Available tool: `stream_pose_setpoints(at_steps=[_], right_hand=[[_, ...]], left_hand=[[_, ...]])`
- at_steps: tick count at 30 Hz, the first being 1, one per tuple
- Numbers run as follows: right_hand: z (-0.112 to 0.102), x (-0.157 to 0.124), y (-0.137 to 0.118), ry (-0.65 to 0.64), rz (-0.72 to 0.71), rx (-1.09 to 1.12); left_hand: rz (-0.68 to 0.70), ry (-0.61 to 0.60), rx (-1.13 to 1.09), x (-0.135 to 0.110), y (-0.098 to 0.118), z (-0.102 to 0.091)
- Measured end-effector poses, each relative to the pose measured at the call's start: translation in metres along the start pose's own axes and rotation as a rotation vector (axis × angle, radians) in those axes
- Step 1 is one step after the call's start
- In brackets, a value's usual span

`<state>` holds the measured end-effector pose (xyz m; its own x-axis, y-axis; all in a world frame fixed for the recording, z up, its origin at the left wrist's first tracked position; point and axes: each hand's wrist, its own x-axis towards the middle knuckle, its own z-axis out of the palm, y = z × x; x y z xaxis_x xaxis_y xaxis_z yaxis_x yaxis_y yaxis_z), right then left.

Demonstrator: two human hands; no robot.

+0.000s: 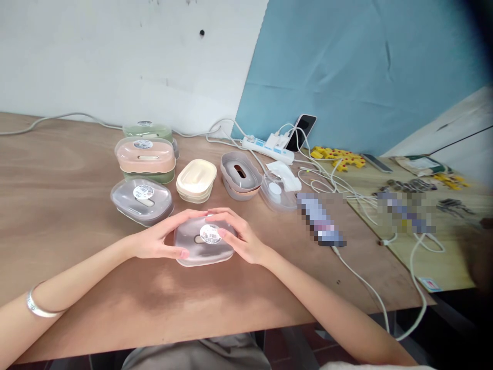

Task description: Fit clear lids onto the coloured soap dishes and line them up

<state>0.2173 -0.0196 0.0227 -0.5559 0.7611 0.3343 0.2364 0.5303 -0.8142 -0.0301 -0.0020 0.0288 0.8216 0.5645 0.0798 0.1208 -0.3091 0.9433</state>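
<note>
A grey soap box with a clear lid and a round white sticker rests on the wooden table in front of me. My left hand wraps the box's left side, thumb along the near edge. My right hand grips its right side with fingers curled over the lid. Both hands are closed on the box. Another closed grey box lies just behind to the left.
Behind stand a pink box stacked on a green one, a further green box, a cream tray, an open grey base and a clear lid. White cables, a power strip and a phone lie on the right.
</note>
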Motion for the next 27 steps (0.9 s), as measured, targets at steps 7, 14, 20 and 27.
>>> stream_pose_setpoints(at_steps=[7, 14, 20, 27], right_hand=[[-0.018, -0.001, 0.015, -0.134, -0.078, -0.064], [-0.022, -0.004, 0.013, -0.153, 0.034, -0.283], [-0.002, -0.006, 0.019, 0.176, 0.100, -0.492], [-0.002, -0.004, 0.024, 0.213, -0.049, -0.609]], left_hand=[[0.036, 0.239, 0.020, -0.001, -0.009, 0.007], [-0.044, 0.437, 0.129, 0.006, -0.009, 0.010], [-0.086, 0.467, 0.391, 0.005, -0.020, 0.012], [0.102, 0.467, 0.828, 0.002, -0.006, 0.015]])
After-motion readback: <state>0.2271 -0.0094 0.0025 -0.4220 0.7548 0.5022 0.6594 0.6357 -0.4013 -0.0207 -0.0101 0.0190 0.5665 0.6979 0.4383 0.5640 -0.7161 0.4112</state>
